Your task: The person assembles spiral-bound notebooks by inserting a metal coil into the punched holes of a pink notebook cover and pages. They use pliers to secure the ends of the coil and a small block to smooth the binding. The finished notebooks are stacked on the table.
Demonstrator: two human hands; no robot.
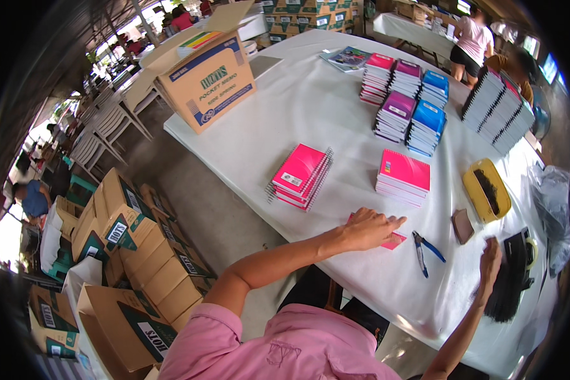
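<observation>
My left hand (pixel 368 230) lies across a small pink notebook (pixel 394 242), fingers stretched out and mostly covering it. Beside the black bundle of thin strands (pixel 505 288) at the right is my right hand (pixel 489 263), its fingers drawn together; whatever they pinch is too small to make out. Between the hands rest pliers (pixel 420 258) with blue handles. Just beyond my left hand stands a stack of pink notebooks (pixel 404 174). Farther left is another pink stack (pixel 299 171) with wire coils sticking out at its sides.
A yellow tray (pixel 472 190) holds dark bits, with a brown block (pixel 462 227) nearby. Stacks of pink, purple and blue notebooks (pixel 396 111) stand farther back. An open carton (pixel 218 79) sits at the far left edge of the white table (pixel 335 278). More cartons (pixel 164 272) fill the floor at left.
</observation>
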